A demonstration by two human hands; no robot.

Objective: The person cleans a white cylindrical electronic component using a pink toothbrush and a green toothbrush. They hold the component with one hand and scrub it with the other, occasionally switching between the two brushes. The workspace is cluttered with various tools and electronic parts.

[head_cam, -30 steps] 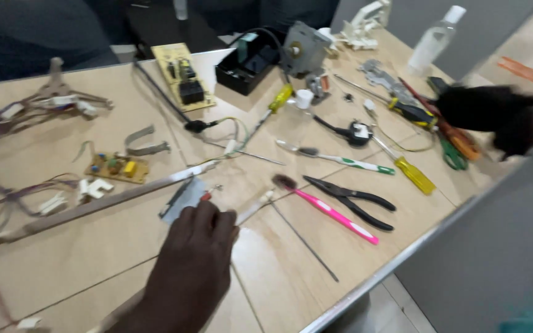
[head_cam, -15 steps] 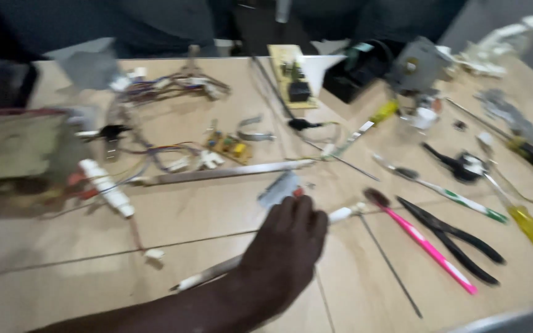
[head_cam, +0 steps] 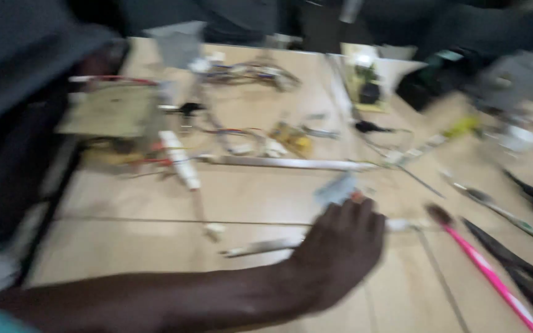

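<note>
My left hand [head_cam: 340,246] lies palm-down on the wooden table [head_cam: 155,203], fingers together and curled. It covers part of a thin white rod [head_cam: 260,247] that sticks out to its left. A small grey flat piece [head_cam: 337,188] sits just beyond my fingertips. A long metal strip [head_cam: 291,163] runs across the table behind that piece. My forearm comes in from the lower left. My right hand is out of the frame. The whole picture is blurred by motion.
A pink-handled brush [head_cam: 488,271] and black pliers [head_cam: 525,277] lie to the right. A flat tan board [head_cam: 109,111], a white tube [head_cam: 180,160], tangled wires [head_cam: 248,71], a green circuit board [head_cam: 365,83] and a black box [head_cam: 439,80] sit farther back.
The view has swung left, so the tools slid toward the right edge and the tan board came in. My left hand stays on the table by the grey piece. My right hand left the frame.
</note>
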